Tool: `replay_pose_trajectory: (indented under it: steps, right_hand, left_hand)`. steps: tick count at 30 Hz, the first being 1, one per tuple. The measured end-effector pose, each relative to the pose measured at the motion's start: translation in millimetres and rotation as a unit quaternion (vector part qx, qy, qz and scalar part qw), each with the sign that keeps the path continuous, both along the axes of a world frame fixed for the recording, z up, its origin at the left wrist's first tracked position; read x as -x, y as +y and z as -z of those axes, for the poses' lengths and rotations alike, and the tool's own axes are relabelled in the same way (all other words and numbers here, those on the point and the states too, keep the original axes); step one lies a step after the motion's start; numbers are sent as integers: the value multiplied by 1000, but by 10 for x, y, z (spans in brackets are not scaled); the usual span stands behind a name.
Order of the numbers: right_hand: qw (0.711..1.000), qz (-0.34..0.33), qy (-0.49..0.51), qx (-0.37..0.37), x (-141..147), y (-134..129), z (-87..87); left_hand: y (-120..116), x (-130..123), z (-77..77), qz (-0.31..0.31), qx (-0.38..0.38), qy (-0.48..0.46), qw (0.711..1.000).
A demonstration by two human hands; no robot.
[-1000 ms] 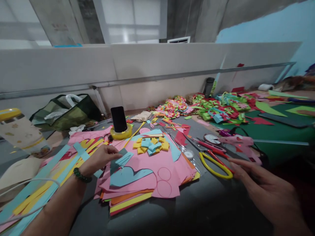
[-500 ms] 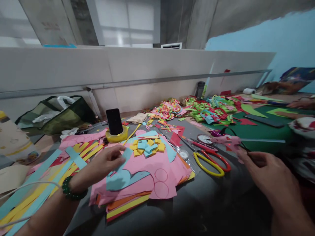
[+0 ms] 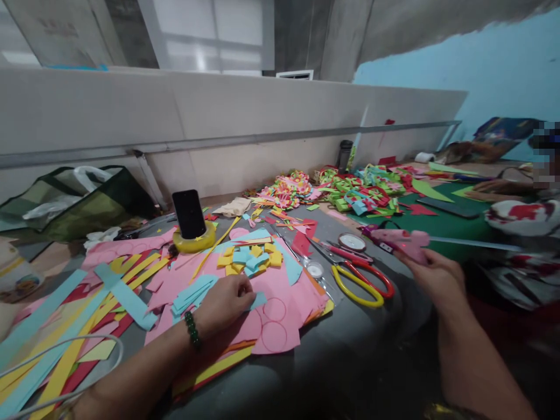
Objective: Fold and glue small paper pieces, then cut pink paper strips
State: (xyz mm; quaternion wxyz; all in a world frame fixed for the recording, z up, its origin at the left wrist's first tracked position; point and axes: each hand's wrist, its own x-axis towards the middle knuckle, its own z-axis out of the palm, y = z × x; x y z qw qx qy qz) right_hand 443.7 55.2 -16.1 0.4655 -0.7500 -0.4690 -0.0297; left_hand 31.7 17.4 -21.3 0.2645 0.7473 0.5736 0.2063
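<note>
Head view: the left hand (image 3: pixel 231 300) is pinching a small light-blue paper strip (image 3: pixel 259 300) narrowly over the pink paper sheets (image 3: pixel 289 291). The right hand (image 3: pixel 440 281), beside the scissors (image 3: pixel 371 265) a second ago, is now wrapping around the grip of the pink glue gun (image 3: pixel 409 240), whose translucent glue stick (image 3: pixel 476 242) is projecting to the right. The left hand is now resting farther right, in front of the folded light-blue strips (image 3: pixel 192 294); tool and paper are therefore being held at once, one in each hand. The scissors are lying on the tabletop (image 3: pixel 350 344), between the sheets and the gun. Behind the left hand, a cluster of yellow and light-blue paper pieces (image 3: pixel 251 261) is sitting on the stack.

Containers: a green mesh bag (image 3: pixel 126 195) is holding white plastic (image 3: pixel 52 207); a yellow tape roll (image 3: pixel 195 240) is propping a black phone (image 3: pixel 189 213) upright. A patterned tumbler (image 3: pixel 17 271) is standing at far left, its contents not showing. A co-worker's hand (image 3: pixel 490 186) is resting at the far right.
</note>
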Motion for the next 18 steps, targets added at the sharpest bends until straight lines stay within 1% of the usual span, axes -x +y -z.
replay_pose_trajectory:
  steps: [1,2,3,5,6,8,10,12,14,18]
  right_hand:
    - [1000,6,15,-16,39,-46,-31]
    - [999,-1,41,-35,96,-100,-68]
    - [995,-26,75,-54,175,-162,-111]
    - [981,-121,135,-67,399,-297,-207]
    - [973,-183,135,-32,540,-365,-254]
    - [958,-269,70,66,851,-487,-330]
    - [938,-321,-25,132,1150,-571,-360]
    - [916,-362,-103,143,1390,-604,-342]
    - [894,-395,-158,137,1553,-595,-295]
    - [861,-426,-229,160,1717,-542,-217]
  left_hand:
    - [-1,4,0,-3,1,1,1000]
    - [0,7,-7,-5,4,2,1000]
    - [1,10,-16,-4,6,3,1000]
    - [6,14,-39,0,10,3,1000]
    - [8,17,-48,3,12,3,1000]
    - [9,23,-63,8,15,3,1000]
    - [5,29,-72,11,18,3,1000]
    - [0,35,-77,12,18,2,1000]
    - [-1,40,-79,15,16,0,1000]
    - [6,46,-73,18,12,-1,1000]
